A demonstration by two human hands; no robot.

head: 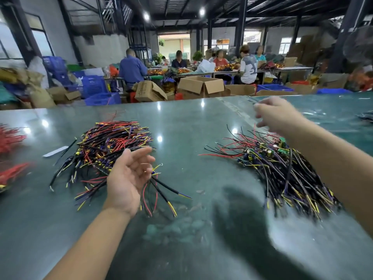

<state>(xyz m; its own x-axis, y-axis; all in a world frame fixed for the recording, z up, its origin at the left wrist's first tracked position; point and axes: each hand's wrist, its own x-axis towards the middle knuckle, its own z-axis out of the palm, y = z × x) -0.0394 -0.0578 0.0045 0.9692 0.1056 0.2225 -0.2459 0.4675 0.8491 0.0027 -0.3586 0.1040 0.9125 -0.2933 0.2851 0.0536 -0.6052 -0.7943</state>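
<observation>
In the head view, your left hand [129, 178] was palm up over the near left of the green table [181, 122]. Its fingers were loosely curled round a small bundle of wires [162, 196], whose black, red and yellow-tipped ends fanned out toward you, just right of the wrist. Directly beyond that hand lay the left pile of wires [113, 144], red, black, purple and yellow. Your right hand [276, 114] was raised over the far right of the table and too blurred to judge; whether its fingers gripped anything could not be told. Below it, to the right, lay the right pile of wires [282, 168], with small circuit boards among them. Red wires [10, 138] sat at the left edge, and a white strip [55, 151] lay between them and the left pile.
</observation>
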